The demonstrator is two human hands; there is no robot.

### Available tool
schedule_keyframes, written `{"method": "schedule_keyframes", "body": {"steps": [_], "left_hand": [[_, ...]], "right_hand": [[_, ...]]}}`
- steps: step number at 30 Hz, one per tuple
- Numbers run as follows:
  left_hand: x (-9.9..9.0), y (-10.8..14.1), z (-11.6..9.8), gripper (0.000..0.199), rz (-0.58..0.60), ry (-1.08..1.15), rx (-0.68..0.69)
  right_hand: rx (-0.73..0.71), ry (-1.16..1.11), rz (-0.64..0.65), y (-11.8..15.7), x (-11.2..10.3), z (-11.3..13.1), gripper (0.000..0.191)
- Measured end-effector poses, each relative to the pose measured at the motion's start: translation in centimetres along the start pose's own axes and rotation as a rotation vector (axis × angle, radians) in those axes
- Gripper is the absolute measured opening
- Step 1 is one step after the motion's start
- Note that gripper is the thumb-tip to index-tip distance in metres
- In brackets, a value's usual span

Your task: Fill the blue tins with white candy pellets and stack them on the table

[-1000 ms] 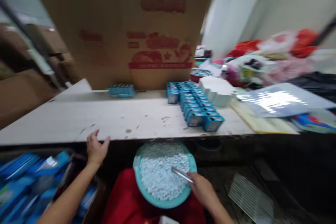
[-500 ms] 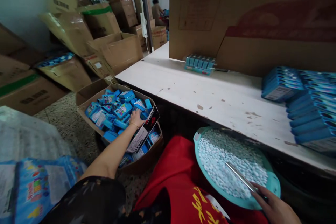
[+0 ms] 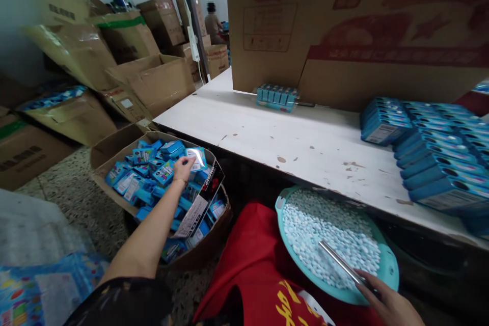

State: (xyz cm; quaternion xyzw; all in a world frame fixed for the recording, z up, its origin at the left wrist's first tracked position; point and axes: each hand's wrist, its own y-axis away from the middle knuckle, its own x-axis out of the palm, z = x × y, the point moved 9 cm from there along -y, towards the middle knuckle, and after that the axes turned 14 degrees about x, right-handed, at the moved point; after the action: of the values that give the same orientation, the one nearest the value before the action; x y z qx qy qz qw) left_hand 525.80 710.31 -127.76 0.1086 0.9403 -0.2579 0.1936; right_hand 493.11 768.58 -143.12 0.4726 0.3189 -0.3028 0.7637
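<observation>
My left hand [image 3: 182,169] pinches a small blue box [image 3: 197,159] by its edge, above a carton [image 3: 106,164] full of like blue boxes [image 3: 142,194]. The held box has its pale printed side turned up. In my right hand [image 3: 384,299] is a shiny metal tube [image 3: 341,261], its far end resting over small pale blue and white pellets [image 3: 317,221]. They fill a round turquoise basin [image 3: 283,233] beside my lap, partly under the table edge. The palm side of my right hand is hidden.
Rows of blue boxes [image 3: 439,163] stand at the right of the white table [image 3: 244,135]. A clear-wrapped pack [image 3: 277,98] sits against a big carton [image 3: 267,25]. Open cartons [image 3: 156,81] crowd the left back, where another person [image 3: 214,23] works. Printed blue film [image 3: 46,290] lies lower left.
My left hand has come up from among the boxes with one blue box in its fingers. My right hand still holds the metal tube over the basin. The view has turned slightly right.
</observation>
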Motion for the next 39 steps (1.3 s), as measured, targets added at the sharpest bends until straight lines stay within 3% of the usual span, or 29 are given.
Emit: {"method": "schedule_keyframes", "body": {"steps": [2,5,9,15,19,23,28,31,33,36,39], "left_hand": [[-0.9,2.2,-2.8,0.046,-0.074,0.266,0.093],[1.1,5.9,-7.6,0.086,0.022,0.627,0.161],[6.5,10.6,-11.4,0.065,0.282,0.623,0.093],[14.2,16.8,-12.7,0.06,0.668,0.528,0.066],[19.4,20.3,-12.9,0.056,0.777,0.725,-0.196],[25.6,23.8,-14.4,0.056,0.793,0.945,-0.517],[31.5,26.9,-15.4,0.051,0.842,0.927,-0.578],[32.8,28.0,-16.2,0.051,0.915,0.938,-0.597],[32.4,27.8,-16.9,0.051,0.939,0.95,-0.583],[30.3,25.8,-17.9,0.049,0.959,0.993,-0.461],[27.5,22.4,-17.8,0.047,0.895,0.914,-0.215]], "right_hand": [[-0.008,0.008,-0.007,-0.4,0.1,-0.2,0.067],[-0.081,0.025,-0.054,-0.1,-0.2,1.2,0.06],[-0.144,0.054,-0.115,1.4,-1.3,4.1,0.055],[-0.135,0.267,-0.276,4.3,-4.1,5.1,0.037],[-0.159,0.436,-0.407,4.7,-5.3,5.8,0.028],[-0.159,0.302,-0.374,2.4,-3.5,7.8,0.027],[-0.147,0.101,-0.324,-1.0,-0.5,10.1,0.032],[-0.122,0.004,-0.275,-2.5,0.4,10.1,0.03],[-0.113,-0.058,-0.249,-3.1,0.5,9.8,0.031],[-0.124,-0.158,-0.217,-3.1,0.1,9.2,0.032],[-0.149,-0.274,-0.179,-2.4,-1.2,8.5,0.032]]}}
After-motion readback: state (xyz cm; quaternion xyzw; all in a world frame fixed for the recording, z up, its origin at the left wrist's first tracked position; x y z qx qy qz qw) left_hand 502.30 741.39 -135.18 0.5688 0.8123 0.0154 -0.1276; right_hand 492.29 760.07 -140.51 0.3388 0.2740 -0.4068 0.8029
